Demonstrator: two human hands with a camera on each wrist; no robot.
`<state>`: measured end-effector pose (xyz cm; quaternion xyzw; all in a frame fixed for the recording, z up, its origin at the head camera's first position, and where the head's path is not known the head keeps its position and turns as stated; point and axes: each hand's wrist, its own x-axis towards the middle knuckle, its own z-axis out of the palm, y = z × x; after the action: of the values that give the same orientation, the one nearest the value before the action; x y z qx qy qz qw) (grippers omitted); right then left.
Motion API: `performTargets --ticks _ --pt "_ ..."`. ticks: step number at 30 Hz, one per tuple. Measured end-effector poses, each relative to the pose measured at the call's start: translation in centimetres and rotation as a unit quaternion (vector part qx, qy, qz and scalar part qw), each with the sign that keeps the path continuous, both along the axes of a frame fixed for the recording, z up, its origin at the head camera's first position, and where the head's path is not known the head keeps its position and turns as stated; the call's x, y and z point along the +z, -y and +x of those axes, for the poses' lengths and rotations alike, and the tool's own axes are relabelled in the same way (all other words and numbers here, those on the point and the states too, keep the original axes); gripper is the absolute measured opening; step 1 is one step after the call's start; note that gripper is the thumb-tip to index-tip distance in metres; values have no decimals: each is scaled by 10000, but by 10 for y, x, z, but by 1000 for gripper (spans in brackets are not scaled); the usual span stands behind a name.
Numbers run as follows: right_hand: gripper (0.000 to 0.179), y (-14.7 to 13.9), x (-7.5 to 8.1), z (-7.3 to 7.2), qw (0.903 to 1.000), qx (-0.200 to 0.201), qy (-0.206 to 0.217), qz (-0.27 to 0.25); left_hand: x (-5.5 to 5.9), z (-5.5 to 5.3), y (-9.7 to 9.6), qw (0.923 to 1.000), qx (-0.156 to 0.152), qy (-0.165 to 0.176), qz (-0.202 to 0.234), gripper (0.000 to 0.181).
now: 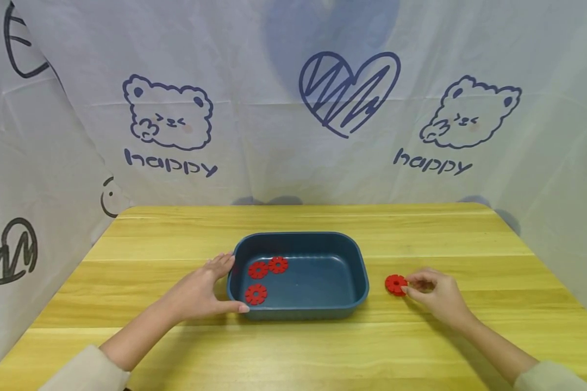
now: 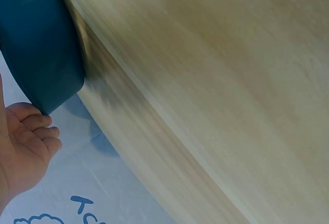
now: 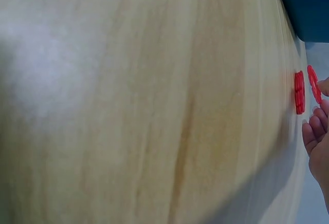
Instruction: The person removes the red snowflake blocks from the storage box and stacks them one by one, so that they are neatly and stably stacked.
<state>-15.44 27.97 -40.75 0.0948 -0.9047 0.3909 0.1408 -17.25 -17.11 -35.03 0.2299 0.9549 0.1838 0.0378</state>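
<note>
A dark blue plastic basin stands mid-table with three red notched discs inside, among them a red disc near its front left corner. My left hand holds the basin's left end, thumb at the front corner and fingers along the left side. In the left wrist view, its curled fingers touch the basin's wall. To the right of the basin, my right hand pinches a red notched disc between thumb and fingers. Just beneath it, the right wrist view shows a short stack of red discs on the table.
The wooden table has its far edge against a hanging white cloth printed with bears and hearts. More cloth hangs at both sides. The basin's right wall stands between its interior and the right hand.
</note>
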Motion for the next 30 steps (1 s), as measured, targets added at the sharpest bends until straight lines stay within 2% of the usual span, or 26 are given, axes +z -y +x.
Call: performTargets --ticks 11,30 --pt "9 0 -3 -1 9999 -112 22 34 -1 0 0 10000 15 3 29 106" --pt "10 -3 -6 -2 9997 -37 181 139 -1 1 0 10000 36 -26 48 105"
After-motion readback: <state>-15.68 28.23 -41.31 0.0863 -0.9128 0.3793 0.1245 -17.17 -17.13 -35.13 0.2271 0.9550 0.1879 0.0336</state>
